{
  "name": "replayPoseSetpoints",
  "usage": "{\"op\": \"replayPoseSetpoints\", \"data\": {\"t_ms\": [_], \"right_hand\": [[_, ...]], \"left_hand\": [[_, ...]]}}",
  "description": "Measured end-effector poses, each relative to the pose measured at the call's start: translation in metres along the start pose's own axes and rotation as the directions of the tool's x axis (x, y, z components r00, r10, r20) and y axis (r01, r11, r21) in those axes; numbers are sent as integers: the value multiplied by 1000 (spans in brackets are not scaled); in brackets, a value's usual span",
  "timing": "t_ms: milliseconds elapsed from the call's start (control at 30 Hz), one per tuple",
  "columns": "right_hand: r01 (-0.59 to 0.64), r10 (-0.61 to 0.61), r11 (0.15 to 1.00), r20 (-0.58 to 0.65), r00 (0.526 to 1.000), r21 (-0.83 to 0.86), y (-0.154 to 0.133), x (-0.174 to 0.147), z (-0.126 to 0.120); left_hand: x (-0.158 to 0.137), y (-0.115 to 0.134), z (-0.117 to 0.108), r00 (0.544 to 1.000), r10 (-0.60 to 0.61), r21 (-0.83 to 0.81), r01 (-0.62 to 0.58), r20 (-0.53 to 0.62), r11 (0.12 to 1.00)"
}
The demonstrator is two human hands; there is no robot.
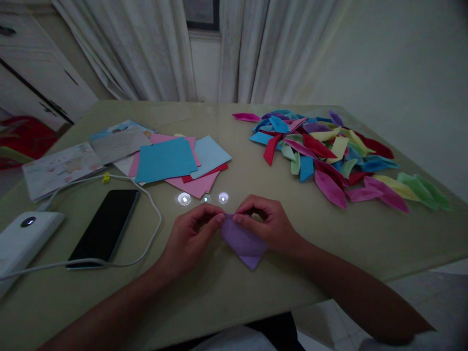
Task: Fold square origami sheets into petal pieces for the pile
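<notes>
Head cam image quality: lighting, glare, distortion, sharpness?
Head view, lighting: dim, darkening at top-right corner; head view, glare: three bright spots on the tabletop; head view, distortion: the white cabinet leans, probably wide-angle stretch; head view, sharpness: purple paper between left hand and right hand looks soft.

A black, glossy, flat rectangular phone (104, 224) lies on the pale, shiny worktop (365, 239). Left of the phone is a white, rounded, slab-shaped power bank (31, 236) with a dark oval spot. A thin white cable (38, 269) crosses the phone's near end, loops round its right side and runs past its far end, where a small yellow tie (106, 178) sits. Beyond the phone, to the left, lies a pale, pink-patterned paper booklet (64, 168). Well beyond the phone hang grey-white cloth curtains (127, 48); to their left stands a white panelled cabinet (40, 63).
</notes>
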State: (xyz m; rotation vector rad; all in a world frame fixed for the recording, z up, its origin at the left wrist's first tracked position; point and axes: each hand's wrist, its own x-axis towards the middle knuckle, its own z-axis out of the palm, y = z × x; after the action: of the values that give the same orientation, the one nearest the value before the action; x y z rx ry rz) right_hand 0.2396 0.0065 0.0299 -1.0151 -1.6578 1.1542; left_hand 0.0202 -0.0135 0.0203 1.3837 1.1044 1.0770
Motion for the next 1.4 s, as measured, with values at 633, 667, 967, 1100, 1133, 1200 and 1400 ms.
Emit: {"op": "replayPoseSetpoints", "data": {"t_ms": [633,667,967,1100,1133,1200,1400], "right_hand": [[-181,186,980,-52,981,87,12,7,-8],[-183,188,980,-53,981,81,12,6,-8],[-151,159,985,-92,983,87,11,9,-7],[-201,203,972,-5,979,123,14,11,-10],[-192,193,976,0,981,102,14,11,-11],[-179,178,981,16,984,71,13,12,-11],[-268,238,956,224,945,118,12,13,-17]], "left_hand": [[7,1,-2,994,-103,-34,104,34,994],[7,1,-2,994,-107,-30,108,30,994],[8,-3,-2,986,-135,-35,139,100,990],[10,-4,-3,994,-106,-52,107,32,993],[10,-3,-3,994,-106,-70,108,24,992],[10,-2,-2,994,-110,-84,111,15,990],[12,-7,-8,948,-185,-235,123,-260,964]]}}
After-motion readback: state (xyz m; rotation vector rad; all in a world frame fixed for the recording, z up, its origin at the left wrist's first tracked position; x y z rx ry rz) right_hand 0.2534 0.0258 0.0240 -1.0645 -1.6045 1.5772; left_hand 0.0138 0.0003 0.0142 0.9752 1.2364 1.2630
